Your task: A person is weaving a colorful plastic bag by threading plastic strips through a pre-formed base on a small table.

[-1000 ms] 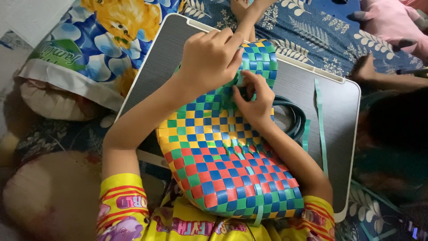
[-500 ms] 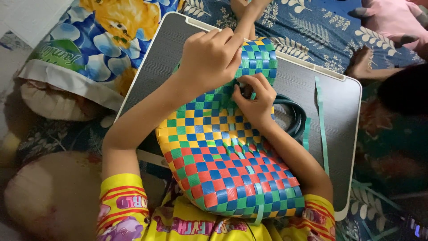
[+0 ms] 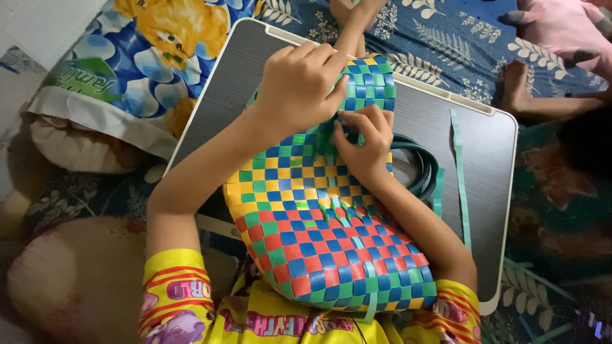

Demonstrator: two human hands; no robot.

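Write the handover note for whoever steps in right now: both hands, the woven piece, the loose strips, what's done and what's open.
Left hand: pressed flat on the far end of the woven basket, holding it down on the dark lap table.
Right hand: fingertips pinching a strip at the weave beside the left hand.
Done: most of the panel is woven in a red, blue, green and yellow check.
Open: several green strip ends stick out unwoven along the middle and at the near edge.
Spare: a loose green strip lies on the table to the right, next to dark teal handles.
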